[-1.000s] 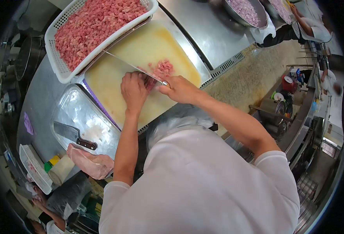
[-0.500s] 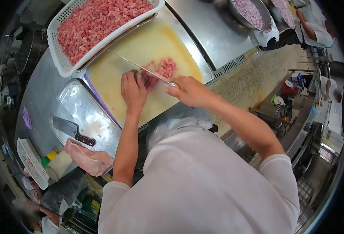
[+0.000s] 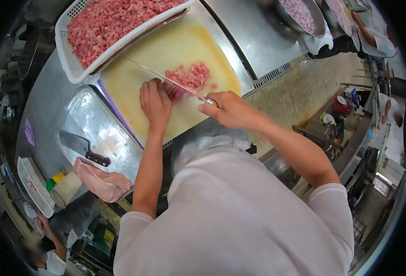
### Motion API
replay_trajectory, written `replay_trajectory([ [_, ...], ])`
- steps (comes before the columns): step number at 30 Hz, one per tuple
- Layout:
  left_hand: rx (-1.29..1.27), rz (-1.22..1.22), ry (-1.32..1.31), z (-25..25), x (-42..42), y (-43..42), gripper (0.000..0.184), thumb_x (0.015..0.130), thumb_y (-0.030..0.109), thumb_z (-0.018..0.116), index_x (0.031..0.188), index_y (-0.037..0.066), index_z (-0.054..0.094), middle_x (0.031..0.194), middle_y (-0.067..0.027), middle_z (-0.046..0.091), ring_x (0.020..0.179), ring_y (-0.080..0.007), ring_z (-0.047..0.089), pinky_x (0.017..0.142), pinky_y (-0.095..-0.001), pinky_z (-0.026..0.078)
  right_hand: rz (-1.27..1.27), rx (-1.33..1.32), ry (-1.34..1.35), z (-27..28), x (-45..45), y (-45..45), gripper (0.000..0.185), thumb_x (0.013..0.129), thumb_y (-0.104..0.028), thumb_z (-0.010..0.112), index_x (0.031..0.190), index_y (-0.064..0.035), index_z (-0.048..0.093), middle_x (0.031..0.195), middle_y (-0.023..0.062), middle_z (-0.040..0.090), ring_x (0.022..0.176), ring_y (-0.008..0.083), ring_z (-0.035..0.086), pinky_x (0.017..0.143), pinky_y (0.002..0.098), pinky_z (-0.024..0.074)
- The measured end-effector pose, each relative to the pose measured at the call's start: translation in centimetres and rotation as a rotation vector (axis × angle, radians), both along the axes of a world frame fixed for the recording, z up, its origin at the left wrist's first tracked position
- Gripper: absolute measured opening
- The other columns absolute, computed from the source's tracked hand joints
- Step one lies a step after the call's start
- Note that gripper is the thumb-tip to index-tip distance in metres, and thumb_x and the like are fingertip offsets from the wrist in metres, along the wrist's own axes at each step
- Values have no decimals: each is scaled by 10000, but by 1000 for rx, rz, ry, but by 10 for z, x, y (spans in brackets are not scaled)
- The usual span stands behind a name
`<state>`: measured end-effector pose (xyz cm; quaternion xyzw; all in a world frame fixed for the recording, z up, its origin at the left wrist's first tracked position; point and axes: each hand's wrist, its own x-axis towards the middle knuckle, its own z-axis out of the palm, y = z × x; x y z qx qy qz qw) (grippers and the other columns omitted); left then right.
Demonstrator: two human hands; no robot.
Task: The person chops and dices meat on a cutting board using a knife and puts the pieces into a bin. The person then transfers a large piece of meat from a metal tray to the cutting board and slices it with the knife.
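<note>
My right hand [image 3: 223, 108] is closed round the handle of a long thin knife [image 3: 159, 75], whose blade slants up and left across the yellowish cutting board [image 3: 161, 43]. Under the blade's near half is a piece of raw meat [image 3: 177, 92], partly cut into strips. My left hand [image 3: 156, 103] grips its left end with bent fingers, beside the blade. Small cut meat cubes [image 3: 196, 76] lie on the far side of the knife. A white perforated basket [image 3: 68, 57] heaped with diced meat stands at the board's far left edge.
A metal tray [image 3: 85, 112] left of the board holds a cleaver [image 3: 76, 142] and a large meat slab [image 3: 101, 181]. A small white basket [image 3: 35, 186] is further left. Bowls of chopped onion [image 3: 299, 14] stand at the upper right. Co-workers [image 3: 375, 39] are at the right and lower left.
More cut cubes lie on the board beyond the blade, and the pile has spread leftward. My right hand and the knife handle have shifted slightly right; my left hand has moved slightly left.
</note>
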<state>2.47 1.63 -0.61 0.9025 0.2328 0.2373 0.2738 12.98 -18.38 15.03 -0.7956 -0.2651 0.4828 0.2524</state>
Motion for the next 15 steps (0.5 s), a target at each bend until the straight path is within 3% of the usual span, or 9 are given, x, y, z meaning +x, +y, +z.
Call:
replay_trajectory([
  [2,46,1,29,-3,4,2,217,864,38,592,1067,24,666,985,-162,608,957,-386,587,862,-502,456,-17,-6,77,-10,-1,-2,472,1027,-405,597,1057,63,653,898,307,709,900,494,701,827,543,540],
  [5,78,10,48,-8,0,-4,205,866,40,596,1059,28,663,978,-156,609,961,-384,588,870,-500,451,0,311,-180,-80,-6,17,480,1033,-409,600,1033,66,663,882,312,701,893,496,696,816,546,540],
  [8,46,-21,53,-5,-5,0,199,863,44,598,1052,36,661,964,-149,604,958,-377,584,865,-499,444,-43,269,-142,-77,-5,27,496,1038,-412,599,1015,80,663,883,327,695,898,501,696,824,545,542],
  [11,-7,6,-41,-1,1,4,184,870,54,601,1044,42,661,948,-143,601,951,-370,580,847,-495,439,22,209,-172,-41,0,13,475,1055,-398,592,1047,74,649,729,248,650,773,389,697,798,510,534],
  [14,-7,41,-12,-4,-9,-2,144,912,66,598,1038,41,664,955,-143,616,951,-367,585,838,-491,436,54,46,-61,-2,-6,-1,499,1064,-405,573,1088,87,652,730,248,653,780,382,707,824,523,537],
  [15,43,48,31,-5,-11,-4,131,930,70,594,1037,39,663,962,-144,625,953,-368,589,838,-490,436,27,132,-94,-21,-8,1,497,1066,-405,572,1090,85,651,728,239,652,770,377,701,819,515,540],
])
